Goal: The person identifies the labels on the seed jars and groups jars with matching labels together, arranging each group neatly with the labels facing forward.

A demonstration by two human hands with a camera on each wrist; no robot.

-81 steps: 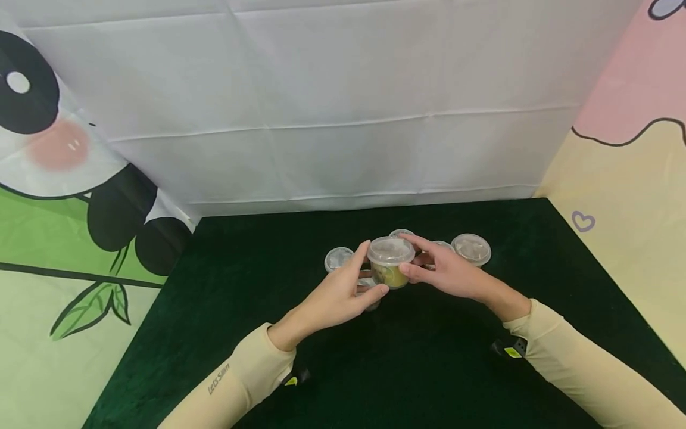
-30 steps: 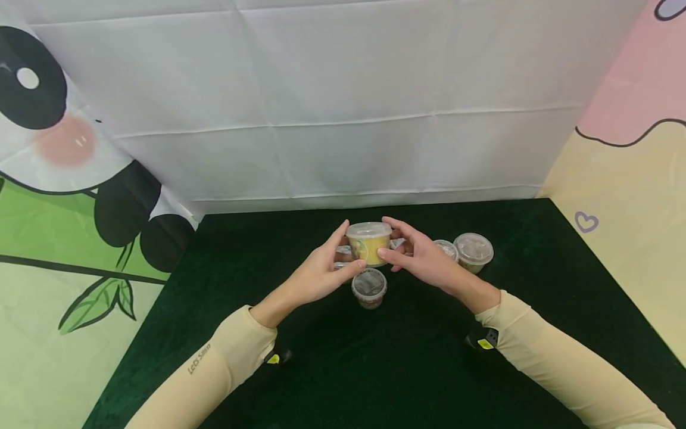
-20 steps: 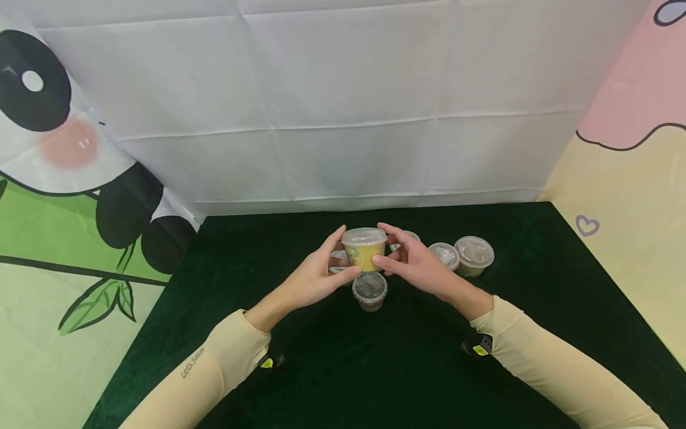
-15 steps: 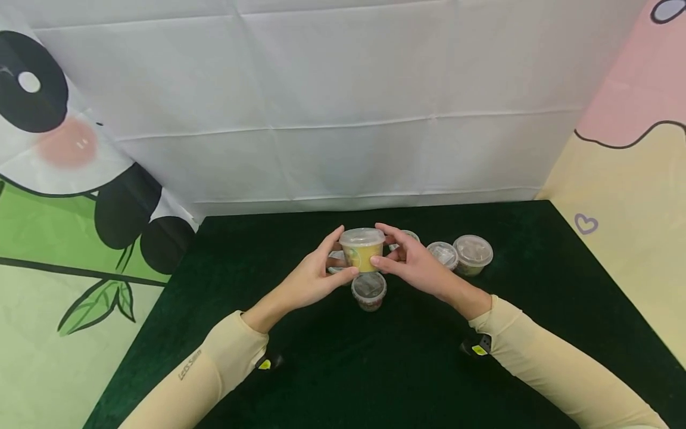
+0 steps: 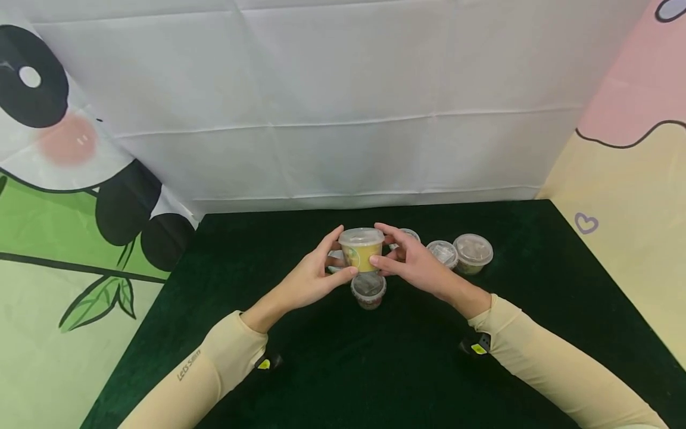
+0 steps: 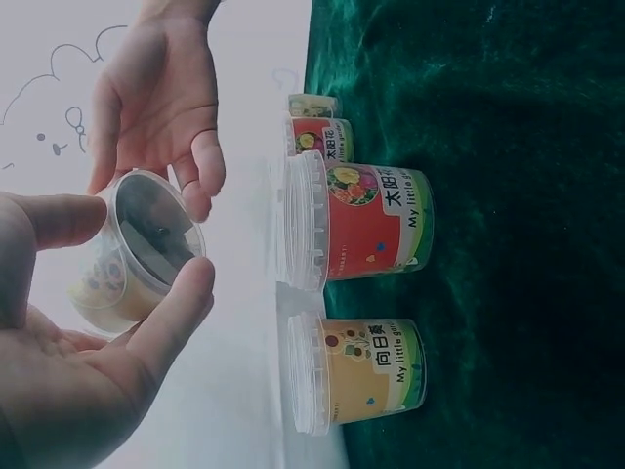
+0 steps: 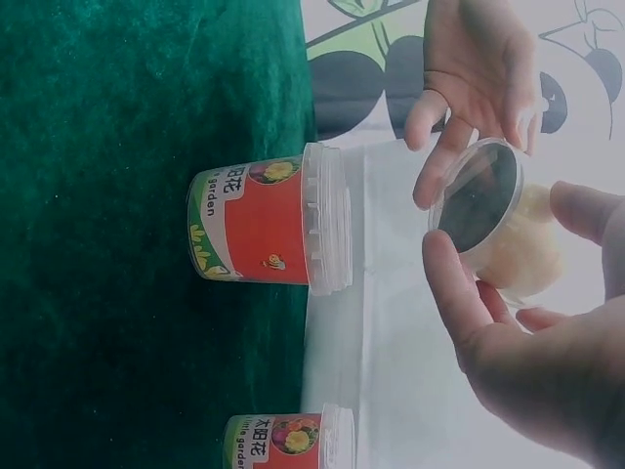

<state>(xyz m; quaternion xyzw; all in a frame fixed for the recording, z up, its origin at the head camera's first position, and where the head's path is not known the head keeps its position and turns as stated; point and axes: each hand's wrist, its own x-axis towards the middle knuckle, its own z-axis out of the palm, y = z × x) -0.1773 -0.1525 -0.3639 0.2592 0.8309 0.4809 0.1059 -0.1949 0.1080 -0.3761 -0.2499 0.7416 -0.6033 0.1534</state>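
Round yellow plastic cup [image 5: 361, 250] with clear lid, frame centre, pinched between curled fingers of left hand [image 5: 308, 280] and right hand [image 5: 415, 265], above red-labelled cup [image 5: 368, 290] on green velvet cloth [image 5: 375, 369].

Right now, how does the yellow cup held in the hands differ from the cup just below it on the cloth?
The yellow cup is held up off the green cloth between the left hand and right hand; the red-labelled cup stands on the cloth, untouched. The labels differ: yellow against red. Both are upright with clear lids.
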